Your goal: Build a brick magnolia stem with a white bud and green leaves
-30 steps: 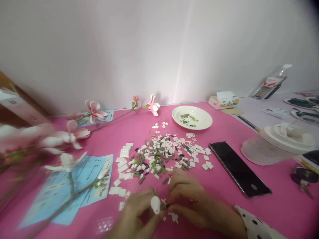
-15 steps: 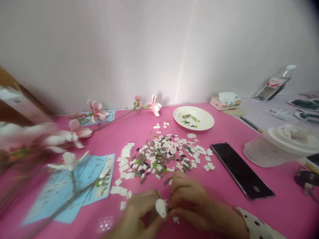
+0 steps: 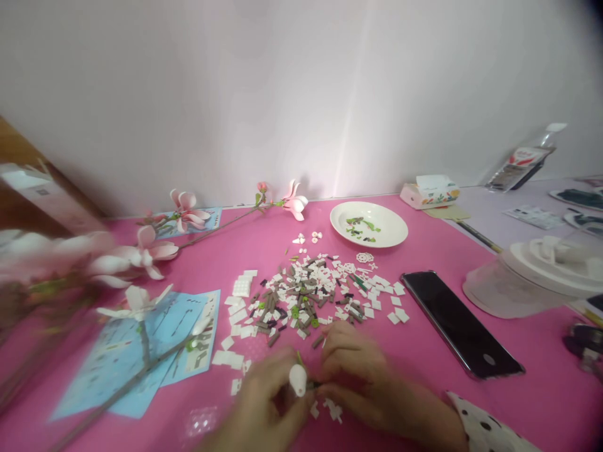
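Note:
Low at the front of the pink table, my left hand (image 3: 271, 402) is closed on a small brick-built piece (image 3: 298, 380) with a white oval, petal-like part and a thin green tip. My right hand (image 3: 360, 376) is closed close beside it, its fingers pinched at a dark stem-like end of the same piece; the fingertips are partly blurred. Just below lie a few loose white bits (image 3: 333, 411). Beyond both hands spreads a pile of small building bricks (image 3: 301, 295) in white, grey-brown, green and black.
Magnolia branches (image 3: 141, 370) with flowers lie at left over blue instruction sheets (image 3: 127, 351). Behind the pile stands a white plate (image 3: 396, 235) holding green pieces. A phone (image 3: 461, 323), a lidded plastic tub (image 3: 509, 282) and a tissue pack (image 3: 431, 191) are to the right.
The white-petalled piece has shifted slightly up and left with my hands and turned a little. The whole view has drifted slightly; the other things lie as before.

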A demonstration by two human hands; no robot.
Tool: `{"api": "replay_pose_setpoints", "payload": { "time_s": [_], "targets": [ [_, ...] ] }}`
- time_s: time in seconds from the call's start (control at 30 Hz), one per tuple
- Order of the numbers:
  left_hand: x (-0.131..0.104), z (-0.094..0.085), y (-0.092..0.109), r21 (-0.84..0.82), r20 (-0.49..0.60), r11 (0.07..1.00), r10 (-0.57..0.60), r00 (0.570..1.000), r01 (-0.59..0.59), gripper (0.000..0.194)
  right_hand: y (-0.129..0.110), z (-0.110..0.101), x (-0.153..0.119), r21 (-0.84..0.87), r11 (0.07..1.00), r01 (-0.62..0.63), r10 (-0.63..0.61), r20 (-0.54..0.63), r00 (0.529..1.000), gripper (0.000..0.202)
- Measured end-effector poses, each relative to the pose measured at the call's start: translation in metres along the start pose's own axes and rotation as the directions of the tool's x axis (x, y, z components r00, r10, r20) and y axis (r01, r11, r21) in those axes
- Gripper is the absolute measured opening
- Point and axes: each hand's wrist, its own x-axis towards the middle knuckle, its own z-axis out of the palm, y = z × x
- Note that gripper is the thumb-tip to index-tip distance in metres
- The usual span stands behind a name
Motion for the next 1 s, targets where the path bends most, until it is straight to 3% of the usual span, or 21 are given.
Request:
{"api": "replay_pose_setpoints", "payload": {
  "time_s": [0.2, 0.33, 0.43, 0.63, 0.8, 1.0],
  "targets": [
    [0.0, -0.001, -0.003, -0.065, -0.043, 0.997, -0.051, 0.998, 0.049, 0.01, -0.005, -0.002, 0.004, -0.037, 0.999, -0.029, 0.026, -0.07, 0.997, 0.008],
    [0.001, -0.004, -0.008, -0.171, -0.156, 0.977, -0.15, 0.976, 0.123, 0.015, 0.005, -0.004, 0.005, -0.166, 0.975, -0.145, 0.11, -0.205, 0.973, 0.013],
    [0.004, -0.007, -0.005, -0.302, -0.237, 0.941, -0.228, 0.944, 0.151, 0.016, 0.016, -0.003, 0.004, -0.285, 0.943, -0.173, 0.102, -0.248, 0.963, 0.014],
    [0.007, -0.009, 0.003, -0.435, -0.338, 0.867, -0.409, 0.847, 0.245, 0.013, 0.014, 0.004, 0.005, -0.372, 0.912, -0.172, 0.135, -0.124, 0.983, 0.021],
    [0.008, -0.008, 0.004, -0.437, -0.339, 0.866, -0.409, 0.847, 0.243, 0.015, 0.01, 0.007, 0.009, -0.47, 0.869, -0.157, 0.16, -0.034, 0.986, 0.04],
    [0.007, -0.007, 0.002, -0.432, -0.326, 0.87, -0.395, 0.859, 0.237, 0.016, 0.012, 0.005, 0.009, -0.464, 0.869, -0.172, 0.163, -0.06, 0.985, 0.02]
  ]
}}
